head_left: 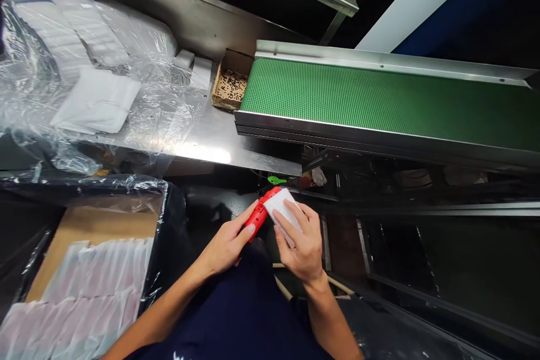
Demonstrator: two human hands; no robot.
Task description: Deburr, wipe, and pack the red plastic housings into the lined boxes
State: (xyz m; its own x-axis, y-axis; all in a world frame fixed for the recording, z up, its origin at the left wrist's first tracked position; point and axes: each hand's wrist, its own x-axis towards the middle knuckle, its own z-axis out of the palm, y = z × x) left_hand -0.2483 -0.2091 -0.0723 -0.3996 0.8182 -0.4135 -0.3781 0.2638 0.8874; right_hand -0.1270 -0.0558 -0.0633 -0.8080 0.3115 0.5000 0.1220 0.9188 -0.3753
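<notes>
Left hand [230,242] closed in a grip; right hand [301,236] adjacent, fingers bent. Both forearms angled inward.

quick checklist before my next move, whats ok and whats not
1. Left hand holding red part: ok
2. Right hand holding white piece: ok
3. Red part fully covered by white piece: not ok, much of it shows
4. More white sheets on the bench: ok, stacked at left
5. Bare cardboard left in the carton: ok, beyond the wrapped rows
6. Green belt running: cannot tell
</notes>
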